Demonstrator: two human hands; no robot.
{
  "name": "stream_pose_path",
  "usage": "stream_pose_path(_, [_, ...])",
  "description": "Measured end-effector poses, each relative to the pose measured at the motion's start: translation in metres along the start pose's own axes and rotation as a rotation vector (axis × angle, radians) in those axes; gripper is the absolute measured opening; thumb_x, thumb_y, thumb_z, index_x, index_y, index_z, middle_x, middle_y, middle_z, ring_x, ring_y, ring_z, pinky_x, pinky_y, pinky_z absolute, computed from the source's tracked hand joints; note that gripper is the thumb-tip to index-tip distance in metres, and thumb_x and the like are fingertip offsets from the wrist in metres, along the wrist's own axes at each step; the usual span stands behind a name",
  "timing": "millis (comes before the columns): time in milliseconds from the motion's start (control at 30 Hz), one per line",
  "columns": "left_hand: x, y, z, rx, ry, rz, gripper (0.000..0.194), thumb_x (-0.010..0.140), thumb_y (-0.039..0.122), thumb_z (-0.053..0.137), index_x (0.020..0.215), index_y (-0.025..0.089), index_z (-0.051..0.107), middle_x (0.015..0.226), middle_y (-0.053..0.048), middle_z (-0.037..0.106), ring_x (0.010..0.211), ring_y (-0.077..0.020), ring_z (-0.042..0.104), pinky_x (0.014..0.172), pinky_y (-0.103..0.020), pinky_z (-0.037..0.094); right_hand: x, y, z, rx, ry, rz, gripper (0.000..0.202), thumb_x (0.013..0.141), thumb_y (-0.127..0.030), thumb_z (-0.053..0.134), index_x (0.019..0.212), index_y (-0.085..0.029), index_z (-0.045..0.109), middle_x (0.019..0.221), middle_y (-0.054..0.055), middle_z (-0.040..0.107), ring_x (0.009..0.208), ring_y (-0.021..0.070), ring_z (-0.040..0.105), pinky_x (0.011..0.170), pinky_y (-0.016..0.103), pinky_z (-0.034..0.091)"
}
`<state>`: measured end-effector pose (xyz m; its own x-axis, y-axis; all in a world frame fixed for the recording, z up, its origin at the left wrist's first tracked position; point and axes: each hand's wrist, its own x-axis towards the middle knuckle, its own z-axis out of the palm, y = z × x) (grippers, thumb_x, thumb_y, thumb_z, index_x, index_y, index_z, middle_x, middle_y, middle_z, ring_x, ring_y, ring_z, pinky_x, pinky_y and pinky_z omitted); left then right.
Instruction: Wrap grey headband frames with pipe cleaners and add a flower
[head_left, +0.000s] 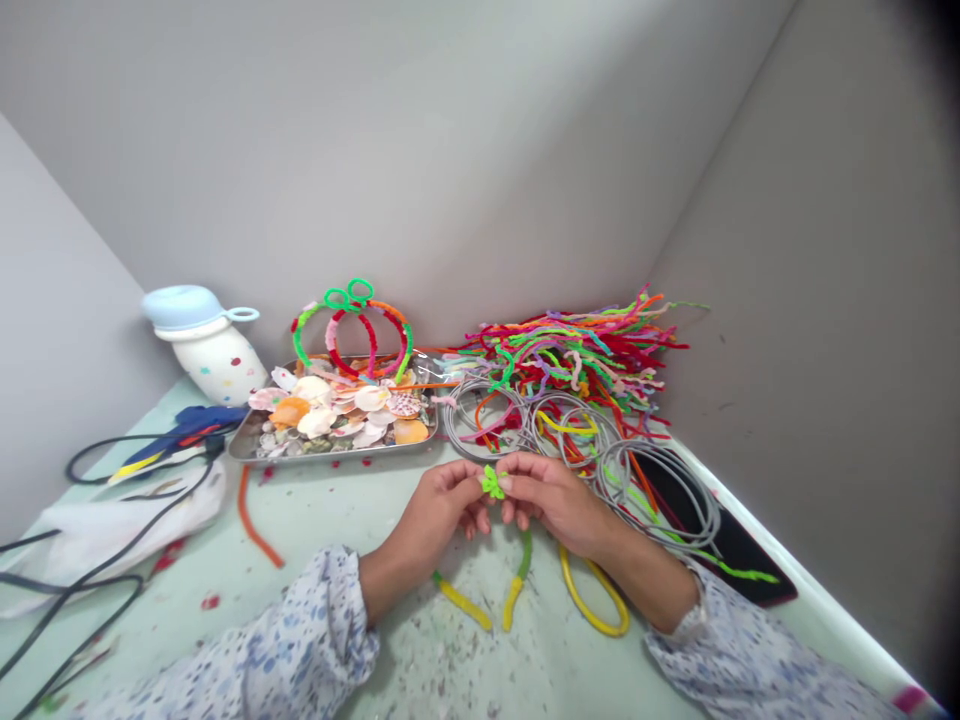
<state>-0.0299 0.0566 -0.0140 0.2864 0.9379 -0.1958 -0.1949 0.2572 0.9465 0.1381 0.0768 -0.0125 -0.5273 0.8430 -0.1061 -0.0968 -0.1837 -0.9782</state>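
Note:
Between my two hands is a small bright green pipe cleaner flower [493,483] with looped petals. My left hand [447,497] pinches its left side between thumb and finger. On the other side, my right hand [550,500] grips it the same way. Below the hands, a green and yellow wrapped band [513,598] lies on the table, its two ends toward me and its upper part hidden behind my hands. To the right of it, under my right forearm, is a yellow loop [600,605].
A metal tray [337,458] of seashells stands behind, with pipe cleaner hoops [369,325] on it. Colourful pipe cleaners [577,345] pile up beyond grey wire coils [664,490]. At left are a white bottle [214,350], pliers [176,437], black cables [112,560] and an orange pipe cleaner [251,525].

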Motion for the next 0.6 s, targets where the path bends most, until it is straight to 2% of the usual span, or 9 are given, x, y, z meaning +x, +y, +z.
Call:
stream_pose_path(367, [-0.0009, 0.0009, -0.0011, -0.116, -0.045, -0.012, 0.01, 0.075, 0.017, 0.059, 0.066, 0.013, 0.061, 0.057, 0.001, 0.058, 0.046, -0.0058, 0.048, 0.047, -0.017, 0.035, -0.0022, -0.0031, -0.0008, -0.062, -0.056, -0.078, 0.017, 0.083, -0.033, 0.061, 0.087, -0.016, 0.062, 0.067, -0.002, 0.061, 0.059, 0.0094, 0.056, 0.05, 0.019, 0.041])
stream_pose_path(600, [-0.003, 0.0078, 0.0051, -0.27, -0.107, -0.109, 0.01, 0.072, 0.017, 0.061, 0.067, 0.01, 0.063, 0.061, -0.001, 0.058, 0.047, -0.0044, 0.045, 0.044, -0.015, 0.033, -0.0012, -0.0005, -0.0001, -0.018, -0.065, -0.085, 0.019, 0.081, -0.034, 0.064, 0.086, -0.016, 0.06, 0.073, 0.0, 0.064, 0.06, 0.0093, 0.057, 0.05, 0.019, 0.042])
